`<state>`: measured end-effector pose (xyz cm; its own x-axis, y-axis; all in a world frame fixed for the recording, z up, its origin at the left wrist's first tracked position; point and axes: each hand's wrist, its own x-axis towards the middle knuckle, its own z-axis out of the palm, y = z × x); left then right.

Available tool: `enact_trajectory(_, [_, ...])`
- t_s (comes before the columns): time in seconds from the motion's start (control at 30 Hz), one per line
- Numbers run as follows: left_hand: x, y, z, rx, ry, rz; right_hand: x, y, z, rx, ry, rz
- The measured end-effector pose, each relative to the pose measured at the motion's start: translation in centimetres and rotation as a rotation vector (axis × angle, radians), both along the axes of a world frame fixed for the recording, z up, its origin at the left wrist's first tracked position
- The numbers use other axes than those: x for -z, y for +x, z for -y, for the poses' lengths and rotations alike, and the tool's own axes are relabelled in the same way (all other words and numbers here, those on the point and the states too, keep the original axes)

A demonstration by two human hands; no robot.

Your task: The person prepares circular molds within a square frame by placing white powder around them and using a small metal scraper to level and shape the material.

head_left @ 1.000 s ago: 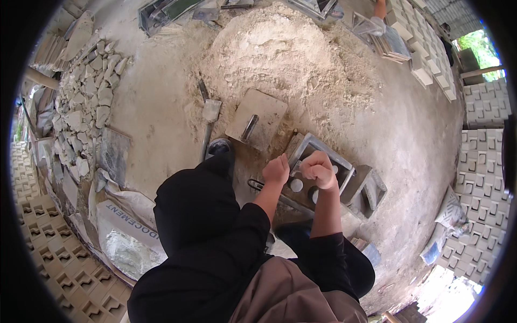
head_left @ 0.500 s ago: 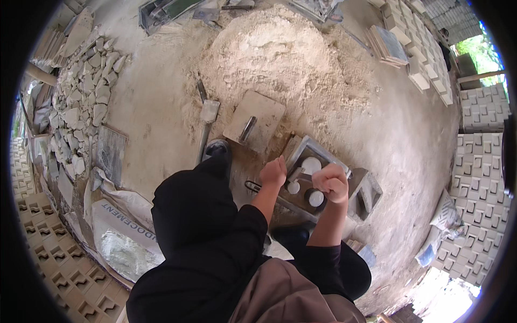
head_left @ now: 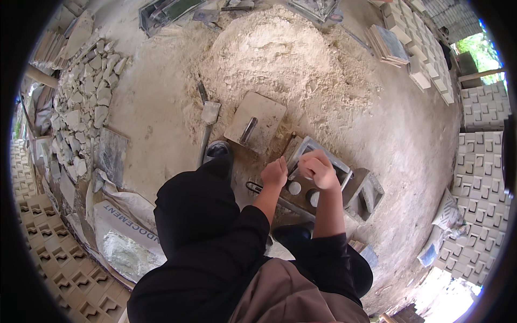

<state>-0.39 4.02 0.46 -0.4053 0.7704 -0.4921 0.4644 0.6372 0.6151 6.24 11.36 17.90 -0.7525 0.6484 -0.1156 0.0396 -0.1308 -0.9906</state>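
Observation:
Ahead of me on the floor lies a grey box-like mould with round white-topped discs inside. Two show plainly: a small disc and a larger disc. Over the mould's middle, my right hand is closed with fingers curled; what it grips is hidden, and it covers a third disc. At the mould's left side, my left hand makes a fist, its contents also out of sight. A dark metal loop sticks out just below it.
Beyond the mould lie a square plate with a bar handle, a long-handled tool and a heap of pale powder. An angular grey frame adjoins the mould's right. Rubble and an open sack lie left; stacked blocks stand right.
My right hand has moved left and slightly away from me over the mould, now covering the far disc. A flat piece seen beside it earlier is hidden. My left hand stays nearly still.

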Motion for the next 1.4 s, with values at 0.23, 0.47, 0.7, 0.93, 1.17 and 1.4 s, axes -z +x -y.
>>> enact_trajectory(0.23, [-0.7,0.6,-0.5,-0.001,-0.044,-0.005,2.6,2.2,4.1,0.629,0.538,0.035])
enact_trajectory(0.47, [-0.1,0.2,-0.3,0.013,-0.032,-0.003,1.4,3.1,5.6,1.103,0.032,-0.164])
enact_trajectory(0.7, [-0.4,0.0,0.0,-0.023,-0.006,-0.038,0.8,3.2,7.0,1.192,0.17,-0.273])
enact_trajectory(0.93, [-0.5,-0.1,0.0,-0.01,-0.057,-0.018,2.9,1.9,7.3,1.029,0.452,0.105])
enact_trajectory(1.17, [-1.2,0.2,-0.2,0.002,-0.029,-0.012,3.4,1.6,7.3,1.067,0.368,-0.074])
enact_trajectory(1.4, [-1.1,0.2,-0.4,-0.003,-0.048,0.003,2.8,0.6,6.7,1.0,0.341,-0.144])
